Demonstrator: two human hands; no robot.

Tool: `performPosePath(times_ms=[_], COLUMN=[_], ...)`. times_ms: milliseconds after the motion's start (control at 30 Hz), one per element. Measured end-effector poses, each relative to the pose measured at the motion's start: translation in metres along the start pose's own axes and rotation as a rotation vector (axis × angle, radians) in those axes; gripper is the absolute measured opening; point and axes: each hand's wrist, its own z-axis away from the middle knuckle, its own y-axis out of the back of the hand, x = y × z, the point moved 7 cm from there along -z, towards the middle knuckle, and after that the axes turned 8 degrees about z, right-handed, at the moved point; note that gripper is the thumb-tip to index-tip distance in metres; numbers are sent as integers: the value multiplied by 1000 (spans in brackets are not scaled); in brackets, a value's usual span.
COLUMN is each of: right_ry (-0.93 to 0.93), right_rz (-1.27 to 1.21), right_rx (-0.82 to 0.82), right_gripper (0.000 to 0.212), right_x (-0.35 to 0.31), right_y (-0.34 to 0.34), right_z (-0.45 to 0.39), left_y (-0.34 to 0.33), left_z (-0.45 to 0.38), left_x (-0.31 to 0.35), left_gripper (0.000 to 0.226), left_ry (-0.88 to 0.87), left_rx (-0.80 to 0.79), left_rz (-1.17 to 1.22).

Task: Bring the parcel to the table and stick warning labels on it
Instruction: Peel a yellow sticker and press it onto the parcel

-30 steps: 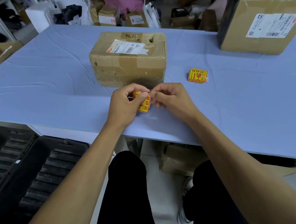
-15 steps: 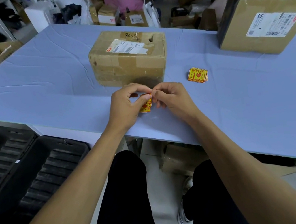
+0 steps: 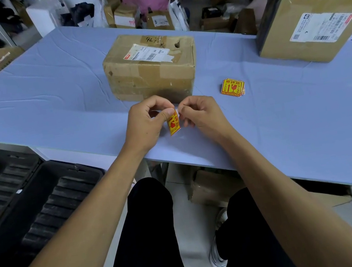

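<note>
A taped brown cardboard parcel [image 3: 151,68] with a white shipping slip on top stands on the blue table [image 3: 56,105]. Just in front of it, my left hand [image 3: 146,124] pinches a yellow and red warning label [image 3: 173,123] at its top edge between thumb and forefinger. The label hangs down, turned nearly edge-on. My right hand [image 3: 201,113] has its fingertips curled against the label's top right edge. A small stack of the same labels [image 3: 232,87] lies on the table to the right of the parcel.
A bigger cardboard box [image 3: 311,19] sits at the table's far right. A black ribbed case [image 3: 27,201] lies open on the floor at my left. More boxes and clutter stand behind the table and under it.
The label has turned from flat and facing me to hanging nearly edge-on, and my two hands have drawn slightly apart at its top.
</note>
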Motion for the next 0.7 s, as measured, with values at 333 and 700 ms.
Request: performPosePath(times_ms=[333,700], right_ry=[20,131], right_rz=[8,152], right_rx=[137,95], right_gripper=[8,16], right_x=[4,3], right_y=[6,-2], right_z=[7,3], left_y=[8,8], left_z=[0,3], left_x=[-6,-6], left_gripper=[2,25], left_ry=[42,105], left_rx=[125,114], left_rz=[8,147])
